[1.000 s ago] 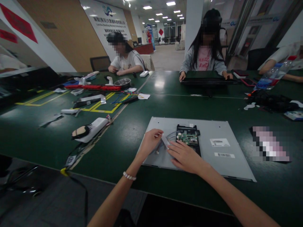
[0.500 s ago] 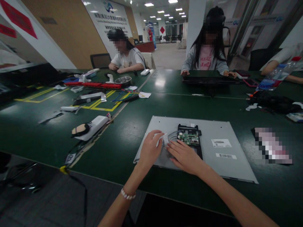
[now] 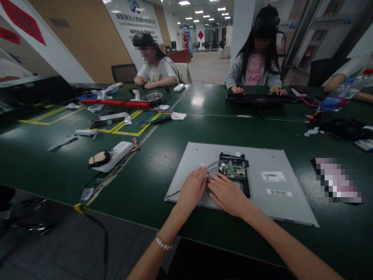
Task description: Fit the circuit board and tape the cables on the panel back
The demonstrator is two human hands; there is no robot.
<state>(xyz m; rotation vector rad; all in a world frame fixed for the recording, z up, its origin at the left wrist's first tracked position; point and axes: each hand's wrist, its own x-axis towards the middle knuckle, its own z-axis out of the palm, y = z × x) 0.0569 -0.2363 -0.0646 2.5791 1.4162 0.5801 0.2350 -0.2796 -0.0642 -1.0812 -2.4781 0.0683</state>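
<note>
Panel (image 3: pixel 258 194) beneath both nearly meeting hands (image 3: pixel 192 188) (image 3: pixel 229 192), grey cables (image 3: pixel 213 163) right beside them, grip impossible to tell.

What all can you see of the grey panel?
The panel is a thin grey rectangle, metallic-looking, flat on the table. A black frame with a green board sits near its middle; two white labels are to the right. Cables lead left from the frame. The left hand and right hand are over it; contact is unclear.
</note>
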